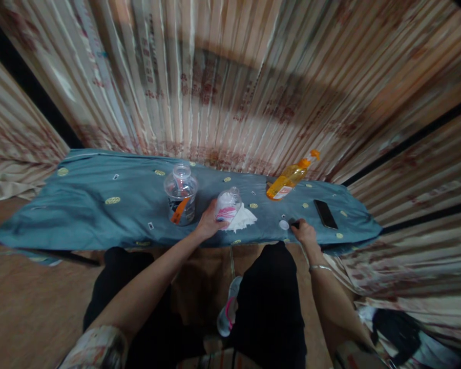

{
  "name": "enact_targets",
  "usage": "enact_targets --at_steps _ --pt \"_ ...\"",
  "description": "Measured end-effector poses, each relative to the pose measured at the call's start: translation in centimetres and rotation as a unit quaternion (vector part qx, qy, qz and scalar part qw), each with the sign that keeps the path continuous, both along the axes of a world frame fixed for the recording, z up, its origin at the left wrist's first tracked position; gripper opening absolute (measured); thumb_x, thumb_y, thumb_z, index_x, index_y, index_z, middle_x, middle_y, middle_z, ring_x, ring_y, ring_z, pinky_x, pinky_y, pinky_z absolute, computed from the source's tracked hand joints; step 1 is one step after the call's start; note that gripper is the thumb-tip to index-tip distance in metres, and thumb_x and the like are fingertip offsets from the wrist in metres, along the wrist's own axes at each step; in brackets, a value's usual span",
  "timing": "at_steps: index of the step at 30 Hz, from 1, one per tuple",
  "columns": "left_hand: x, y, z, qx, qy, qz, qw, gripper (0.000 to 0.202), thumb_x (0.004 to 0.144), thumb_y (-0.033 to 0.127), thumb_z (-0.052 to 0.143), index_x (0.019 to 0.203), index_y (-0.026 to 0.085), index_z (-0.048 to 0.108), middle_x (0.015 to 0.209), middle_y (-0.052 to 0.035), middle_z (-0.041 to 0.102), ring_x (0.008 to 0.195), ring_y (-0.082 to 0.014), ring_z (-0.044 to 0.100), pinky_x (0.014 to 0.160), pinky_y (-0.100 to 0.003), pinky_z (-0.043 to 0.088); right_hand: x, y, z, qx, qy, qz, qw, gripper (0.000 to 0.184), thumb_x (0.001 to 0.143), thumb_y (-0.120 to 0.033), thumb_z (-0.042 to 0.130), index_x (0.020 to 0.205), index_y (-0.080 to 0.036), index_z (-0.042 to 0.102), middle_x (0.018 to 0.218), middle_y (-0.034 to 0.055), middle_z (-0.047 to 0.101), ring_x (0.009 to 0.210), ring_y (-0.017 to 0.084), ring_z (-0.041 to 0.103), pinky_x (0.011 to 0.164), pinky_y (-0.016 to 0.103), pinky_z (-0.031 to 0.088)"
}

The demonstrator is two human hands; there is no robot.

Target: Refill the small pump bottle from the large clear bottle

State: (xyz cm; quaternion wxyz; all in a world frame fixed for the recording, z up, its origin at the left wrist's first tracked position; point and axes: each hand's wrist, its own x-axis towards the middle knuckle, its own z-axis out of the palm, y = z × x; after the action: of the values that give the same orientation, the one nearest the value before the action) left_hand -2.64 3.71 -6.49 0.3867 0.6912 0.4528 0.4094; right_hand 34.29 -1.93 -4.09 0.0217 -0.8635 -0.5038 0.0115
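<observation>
The left hand point(208, 221) gripped a bottle point(228, 207); the right hand point(306, 232) pinched a dark piece point(294, 224), a disc point(284, 224) just beside it.

Blue-green cloth point(96, 220) with yellow prints covers the tabletop point(46, 220). Near its right edge lies a black phone point(325, 214). An amber pump bottle point(286, 183) stands close to the far edge, right of the middle; a clear, orange-marked container point(181, 195) stands left of the middle. Pleated, red-patterned curtains point(215, 77) hang beyond the far edge. Past the near right corner lies a dark and pale bundle point(397, 330).
</observation>
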Motion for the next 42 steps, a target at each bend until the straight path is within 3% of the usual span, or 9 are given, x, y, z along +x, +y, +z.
enact_targets --at_steps 5,10,14,18,24,29,33,38,42 --pt "-0.1 0.7 0.2 -0.003 0.001 0.005 1.0 0.071 0.059 0.022 0.083 0.122 0.021 0.051 0.114 -0.0065 0.068 0.109 -0.0325 0.067 0.097 -0.045 0.052 -2.6 -0.4 0.4 0.145 0.102 0.031 0.984 0.062 0.087 -0.038 0.062 0.141 -0.009 0.049 0.133 0.0271 0.063 0.124 0.033 0.063 0.101 0.044 0.05" --pt "0.7 0.4 0.9 -0.004 -0.003 -0.017 1.0 0.077 0.059 0.017 0.081 0.128 0.022 0.048 0.12 -0.0068 0.066 0.11 -0.0306 0.065 0.097 -0.043 0.052 -10.9 0.6 1.3 0.212 0.449 0.245 0.833 0.093 0.069 -0.064 0.078 0.145 -0.023 0.045 0.139 0.0157 0.062 0.128 0.029 0.061 0.109 0.05 0.047" --pt "1.3 -0.3 1.4 -0.004 -0.009 -0.037 0.999 0.076 0.059 0.02 0.083 0.127 0.019 0.05 0.116 -0.0077 0.067 0.108 -0.0315 0.066 0.095 -0.044 0.053 -16.4 2.0 1.8 0.165 0.529 0.307 0.773 0.09 0.063 -0.059 0.084 0.138 -0.021 0.052 0.131 0.0133 0.066 0.12 0.028 0.066 0.103 0.045 0.051" --pt "1.3 -0.5 1.4 -0.001 -0.017 -0.043 0.999 0.081 0.06 0.019 0.083 0.132 0.018 0.047 0.119 -0.0093 0.066 0.111 -0.0319 0.066 0.098 -0.047 0.052 -17.8 2.5 1.7 0.131 0.502 0.314 0.795 0.059 0.068 -0.057 0.08 0.11 -0.018 0.066 0.103 0.0082 0.076 0.097 0.026 0.072 0.09 0.042 0.056" --pt "0.7 -1.8 1.1 0.006 -0.023 -0.02 1.0 0.088 0.055 0.021 0.088 0.134 0.016 0.048 0.143 -0.0188 0.053 0.136 -0.037 0.05 0.117 -0.054 0.037 -16.1 2.7 0.7 0.194 0.424 0.245 0.85 0.05 0.073 -0.053 0.076 0.108 -0.02 0.064 0.102 0.0087 0.077 0.093 0.027 0.073 0.087 0.04 0.055" --pt "-1.3 -4.6 1.7 0.001 -0.031 0.007 0.999 0.049 0.067 0.017 0.076 0.113 0.018 0.061 0.107 -0.0096 0.069 0.099 -0.025 0.069 0.094 -0.044 0.055 -15.9 3.2 -1.1 0.208 0.41 0.202 0.865 0.049 0.072 -0.054 0.074 0.106 -0.02 0.061 0.099 0.0089 0.077 0.091 0.027 0.074 0.083 0.038 0.057" --pt "-4.5 -6.0 3.4 0.002 -0.04 0.047 0.998 0.015 0.074 0.026 0.073 0.085 0.019 0.066 0.077 -0.0015 0.068 0.07 -0.0163 0.064 0.069 -0.028 0.053 -16.5 2.6 -2.0 0.215 0.408 0.188 0.867 0.051 0.073 -0.053 0.073 0.109 -0.021 0.058 0.1 0.0096 0.076 0.093 0.029 0.074 0.086 0.041 0.057" --pt "-9.9 -6.1 5.1 0.005 -0.055 0.136 0.989 0.036 0.072 0.043 0.077 0.055 0.017 0.057 0.052 0.0024 0.053 0.051 -0.0106 0.047 0.053 -0.024 0.039 -16.8 1.9 -2.7 0.216 0.415 0.162 0.869 0.062 0.069 -0.054 0.075 0.117 -0.021 0.057 0.109 0.0119 0.075 0.101 0.031 0.073 0.091 0.045 0.057" --pt "-13.1 -5.1 5.2 0.023 -0.077 0.241 0.967 0.035 0.066 0.045 0.082 0.081 0.019 0.064 0.068 0.0016 0.06 0.064 -0.0145 0.057 0.063 -0.026 0.048 -16.4 1.6 -3.3 0.237 0.435 0.151 0.855 0.087 0.066 -0.058 0.077 0.136 -0.016 0.048 0.128 0.0186 0.068 0.114 0.032 0.069 0.1 0.049 0.053"
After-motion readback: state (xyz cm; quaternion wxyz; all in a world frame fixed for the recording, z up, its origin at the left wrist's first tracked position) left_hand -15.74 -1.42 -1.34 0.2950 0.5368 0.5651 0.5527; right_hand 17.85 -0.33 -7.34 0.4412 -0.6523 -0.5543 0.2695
